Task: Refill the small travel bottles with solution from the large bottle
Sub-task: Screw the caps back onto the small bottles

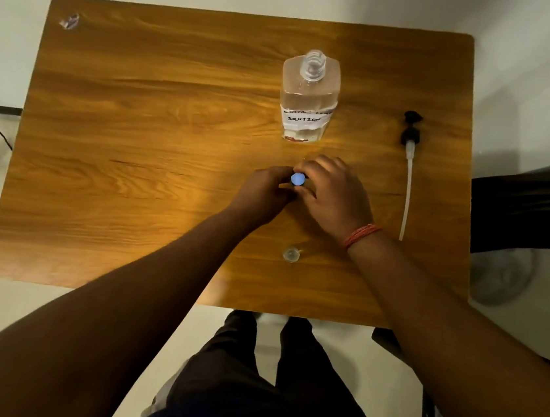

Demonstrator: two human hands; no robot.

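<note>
Travel bottle's blue cap [298, 179] pinched by my right hand [331, 194]; left hand [265, 191] grips body below. Uncapped solution bottle [308, 97] at 12 o'clock.

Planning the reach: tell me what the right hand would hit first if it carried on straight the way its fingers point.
The right hand points up and left, fingers on the blue-capped small bottle, so that comes first. Beyond it probably bare table, passing left of the large bottle, though depth is unclear.
</note>
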